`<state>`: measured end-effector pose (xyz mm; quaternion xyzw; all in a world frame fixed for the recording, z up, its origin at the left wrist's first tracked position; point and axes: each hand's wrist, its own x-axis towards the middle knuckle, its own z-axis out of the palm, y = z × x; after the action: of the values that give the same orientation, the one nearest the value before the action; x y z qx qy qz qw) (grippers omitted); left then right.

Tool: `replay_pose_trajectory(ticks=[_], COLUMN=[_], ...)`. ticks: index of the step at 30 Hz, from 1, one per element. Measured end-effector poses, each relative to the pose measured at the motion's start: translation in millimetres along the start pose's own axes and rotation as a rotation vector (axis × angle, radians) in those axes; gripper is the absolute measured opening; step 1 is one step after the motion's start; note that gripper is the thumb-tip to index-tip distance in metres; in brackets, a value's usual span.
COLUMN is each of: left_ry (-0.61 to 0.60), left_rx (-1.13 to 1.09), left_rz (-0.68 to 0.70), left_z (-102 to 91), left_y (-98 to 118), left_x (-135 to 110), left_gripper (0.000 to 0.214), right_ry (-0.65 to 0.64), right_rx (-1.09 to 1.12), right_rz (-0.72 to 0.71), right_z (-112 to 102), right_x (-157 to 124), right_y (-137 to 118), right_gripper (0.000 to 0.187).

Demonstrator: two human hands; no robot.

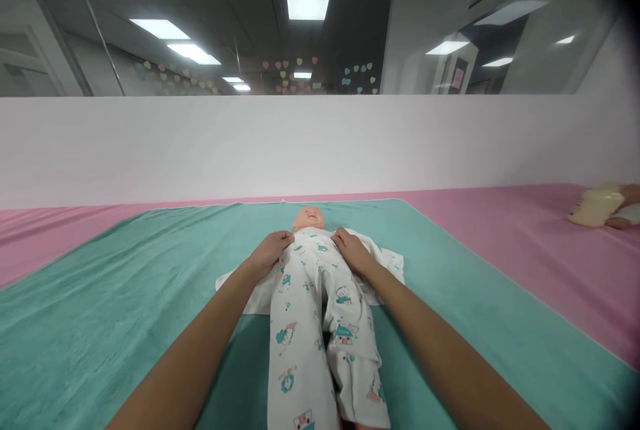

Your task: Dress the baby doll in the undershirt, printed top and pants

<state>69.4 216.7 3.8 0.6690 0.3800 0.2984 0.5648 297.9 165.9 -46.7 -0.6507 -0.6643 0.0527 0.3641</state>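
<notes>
A baby doll (309,217) lies on its back on the green cloth (150,283), head away from me and feet toward me. White printed trousers (300,303) cover its legs and reach up over its chest. At the left side of the waistband, my left hand (274,249) is closed with the fabric pinched in its fingers. My right hand (353,250) grips the same waistband on the right. Beneath the doll, a white printed top (393,262) spreads out to both sides. The doll's arms are hidden.
A pink cloth (500,237) lies under the green one and shows along its back and sides. At the far right is a pale yellow object (595,205) beside skin-coloured parts, cut off by the frame. Behind stands a white wall (280,147) with windows above.
</notes>
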Motion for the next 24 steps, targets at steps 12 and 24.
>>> replay_pose_trajectory(ticks=[12,24], left_ry=[-0.016,0.039], left_rx=[0.515,0.579], left_rz=[0.010,0.085], left_z=[-11.9,-15.7], left_y=[-5,-19], left_x=[-27,-33], left_gripper=[0.016,0.009], right_ry=[-0.125,-0.539], right_rx=[0.203,0.913], right_rz=[0.002,0.224], right_z=[-14,-29], right_x=[-19,-33], right_y=[18,15], right_gripper=[0.032,0.026])
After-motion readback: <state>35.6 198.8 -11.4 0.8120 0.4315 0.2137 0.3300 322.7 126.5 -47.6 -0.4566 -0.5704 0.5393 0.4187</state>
